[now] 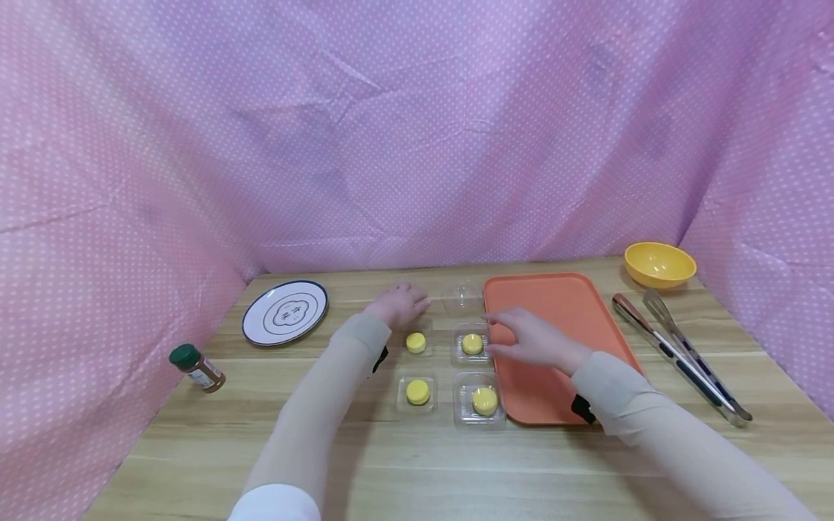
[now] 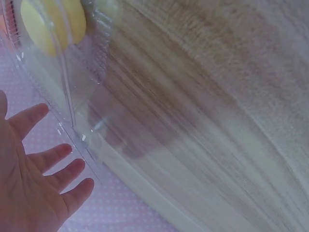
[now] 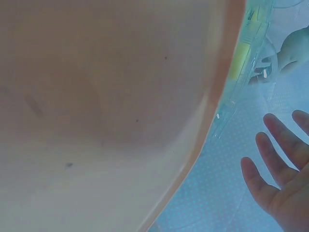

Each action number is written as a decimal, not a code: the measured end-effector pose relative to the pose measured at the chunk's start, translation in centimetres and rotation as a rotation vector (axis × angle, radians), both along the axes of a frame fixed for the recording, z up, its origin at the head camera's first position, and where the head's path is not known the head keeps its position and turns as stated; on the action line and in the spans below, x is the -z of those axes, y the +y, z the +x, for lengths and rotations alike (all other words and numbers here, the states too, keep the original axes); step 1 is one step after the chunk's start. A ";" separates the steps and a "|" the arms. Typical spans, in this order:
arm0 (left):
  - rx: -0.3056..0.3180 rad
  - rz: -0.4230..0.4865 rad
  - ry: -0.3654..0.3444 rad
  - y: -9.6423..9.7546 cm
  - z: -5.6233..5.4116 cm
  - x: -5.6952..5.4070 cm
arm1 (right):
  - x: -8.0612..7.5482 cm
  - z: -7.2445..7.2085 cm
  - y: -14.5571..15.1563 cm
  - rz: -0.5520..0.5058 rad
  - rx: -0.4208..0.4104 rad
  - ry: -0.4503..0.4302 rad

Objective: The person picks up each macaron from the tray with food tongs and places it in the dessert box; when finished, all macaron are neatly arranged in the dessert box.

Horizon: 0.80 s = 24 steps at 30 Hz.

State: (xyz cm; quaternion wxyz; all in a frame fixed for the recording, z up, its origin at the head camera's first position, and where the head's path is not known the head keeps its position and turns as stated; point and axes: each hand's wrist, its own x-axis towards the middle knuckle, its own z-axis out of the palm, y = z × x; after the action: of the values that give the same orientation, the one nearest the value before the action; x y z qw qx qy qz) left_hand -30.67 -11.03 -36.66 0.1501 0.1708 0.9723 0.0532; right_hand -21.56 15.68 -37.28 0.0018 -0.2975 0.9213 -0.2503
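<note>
Several clear plastic boxes, each with a round yellow macaron inside, stand in two columns mid-table. My left hand (image 1: 399, 304) is at the far left box, just beyond its yellow macaron (image 1: 415, 343). In the left wrist view its spread fingers (image 2: 72, 169) lie close to the clear plastic lid (image 2: 67, 96) and hold nothing. My right hand (image 1: 531, 339) hovers over the left side of the orange tray (image 1: 567, 311). Its fingers reach toward the far right box (image 1: 461, 356), whose transparent lid (image 1: 461, 298) stands raised behind it. Loosely spread, the right fingers (image 3: 277, 154) hold nothing.
Nearer me are two more boxes with macarons (image 1: 418, 392). A white plate (image 1: 285, 312) and a green-capped jar (image 1: 198, 367) stand at left. Right of the tray lie metal tongs (image 1: 684, 358), below a yellow bowl (image 1: 659, 265). A pink dotted cloth (image 1: 417, 145) hangs behind.
</note>
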 end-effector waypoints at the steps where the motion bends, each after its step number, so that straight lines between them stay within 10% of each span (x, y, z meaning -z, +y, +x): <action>1: 0.002 -0.010 0.002 0.0 -0.1 0.1 | 0.0 0.0 0.0 -0.001 -0.001 0.005; 19: 0.076 -0.002 0.087 -1.1 -0.8 1.3 | 0.3 -0.4 0.0 0.016 -0.007 0.023; 24: 0.008 0.092 0.102 -1.5 -0.7 1.5 | 0.4 -0.4 0.0 0.027 -0.009 0.014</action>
State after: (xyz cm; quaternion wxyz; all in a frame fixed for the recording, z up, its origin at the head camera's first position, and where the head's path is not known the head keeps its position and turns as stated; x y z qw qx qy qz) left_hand -31.33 -12.49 -38.12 0.0928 0.1839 0.9745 0.0886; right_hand -21.93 15.63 -37.65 0.0008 -0.3034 0.9233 -0.2357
